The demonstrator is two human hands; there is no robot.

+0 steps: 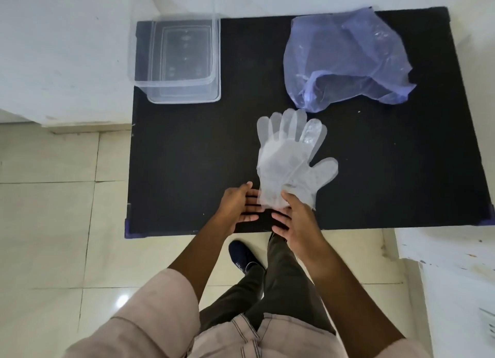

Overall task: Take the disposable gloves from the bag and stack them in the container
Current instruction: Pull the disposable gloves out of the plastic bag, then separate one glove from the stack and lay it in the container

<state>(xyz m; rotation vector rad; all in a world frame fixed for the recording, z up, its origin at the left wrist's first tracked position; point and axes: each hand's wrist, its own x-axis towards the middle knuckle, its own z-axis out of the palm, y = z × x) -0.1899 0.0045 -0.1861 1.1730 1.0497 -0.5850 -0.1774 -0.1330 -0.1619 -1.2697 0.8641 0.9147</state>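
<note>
A small pile of clear disposable gloves [288, 157] lies flat on the black table [187, 157], fingers pointing away from me. My left hand [241, 205] touches the cuff end from the left, fingers spread and partly under the plastic. My right hand [293, 218] rests on the cuff end from the right, fingers apart. Neither hand has a closed grip. The crumpled blue plastic bag [345, 60] lies at the far right, its mouth facing me. The clear plastic container [178, 58] stands at the far left corner with nothing inside.
The table's near edge runs just under my hands. Beige floor tiles [53, 224] lie below and to the left. My shoe [242, 256] and trouser legs show under the table edge. A white surface [455, 250] stands at the right.
</note>
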